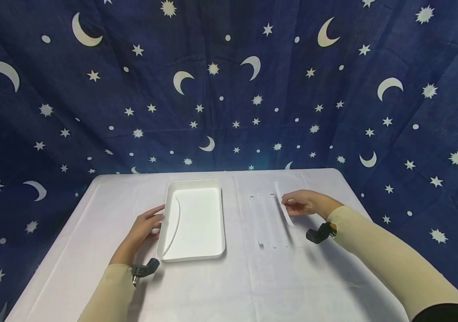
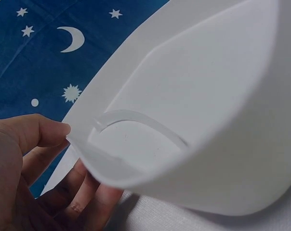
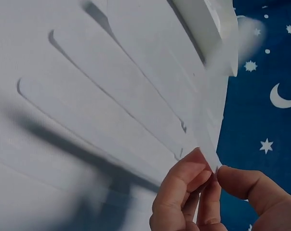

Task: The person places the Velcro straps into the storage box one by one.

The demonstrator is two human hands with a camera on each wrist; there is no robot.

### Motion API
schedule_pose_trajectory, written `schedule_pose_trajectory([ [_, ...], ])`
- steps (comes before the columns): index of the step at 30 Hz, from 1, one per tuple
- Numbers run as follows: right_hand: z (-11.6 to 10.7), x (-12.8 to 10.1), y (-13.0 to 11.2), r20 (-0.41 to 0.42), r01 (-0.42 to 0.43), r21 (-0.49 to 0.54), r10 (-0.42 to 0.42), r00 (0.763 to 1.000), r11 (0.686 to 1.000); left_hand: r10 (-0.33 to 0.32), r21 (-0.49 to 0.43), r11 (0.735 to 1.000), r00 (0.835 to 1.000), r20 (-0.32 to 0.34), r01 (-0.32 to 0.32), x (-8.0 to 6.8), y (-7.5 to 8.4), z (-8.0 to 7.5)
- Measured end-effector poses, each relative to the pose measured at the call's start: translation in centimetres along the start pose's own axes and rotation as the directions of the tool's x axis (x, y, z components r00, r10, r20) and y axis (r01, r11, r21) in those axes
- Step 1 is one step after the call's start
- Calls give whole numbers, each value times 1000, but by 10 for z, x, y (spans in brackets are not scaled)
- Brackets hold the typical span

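Note:
A white rectangular tray (image 1: 194, 256) stands on the white table, with one thin white strip (image 1: 176, 222) curved along its left inside wall. My left hand (image 1: 145, 225) grips the tray's left rim; in the left wrist view the thumb (image 2: 42, 131) lies on the rim (image 2: 112, 166) and the fingers curl beneath it, beside the strip in the tray (image 2: 136, 119). To the right of the tray my right hand (image 1: 299, 203) pinches a long white strip (image 1: 289, 218) between thumb and fingertips (image 3: 203, 175), lifted slightly off the cloth. Three more strips (image 1: 258, 221) lie side by side next to it.
A white cloth covers the table (image 1: 293, 281). A dark blue backdrop with moons and stars (image 1: 229, 89) hangs behind and to both sides. Small dark camera mounts sit at my left wrist (image 1: 146, 268) and right wrist (image 1: 319, 233). The tray's corner (image 3: 218, 33) shows in the right wrist view.

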State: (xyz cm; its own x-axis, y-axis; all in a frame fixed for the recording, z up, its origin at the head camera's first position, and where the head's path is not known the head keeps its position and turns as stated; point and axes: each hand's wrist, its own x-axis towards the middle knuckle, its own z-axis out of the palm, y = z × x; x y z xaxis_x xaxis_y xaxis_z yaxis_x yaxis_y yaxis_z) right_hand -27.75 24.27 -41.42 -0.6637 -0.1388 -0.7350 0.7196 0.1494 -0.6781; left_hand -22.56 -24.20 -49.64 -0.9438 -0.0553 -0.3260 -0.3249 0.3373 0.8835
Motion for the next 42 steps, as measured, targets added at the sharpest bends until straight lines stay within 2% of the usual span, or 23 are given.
schedule_pose_trajectory([
  [15,27,-5,-4,69,62,-55,-58,996,997,12,1,1000,1000,-7,-12,0,-1,1],
  [31,71,-6,-10,53,98,-121,-92,994,988,6,4,1000,1000,-7,-6,-1,1,1],
  [42,97,-3,-20,69,97,-55,-93,993,994,0,4,1000,1000,0,0,-1,1,1],
])
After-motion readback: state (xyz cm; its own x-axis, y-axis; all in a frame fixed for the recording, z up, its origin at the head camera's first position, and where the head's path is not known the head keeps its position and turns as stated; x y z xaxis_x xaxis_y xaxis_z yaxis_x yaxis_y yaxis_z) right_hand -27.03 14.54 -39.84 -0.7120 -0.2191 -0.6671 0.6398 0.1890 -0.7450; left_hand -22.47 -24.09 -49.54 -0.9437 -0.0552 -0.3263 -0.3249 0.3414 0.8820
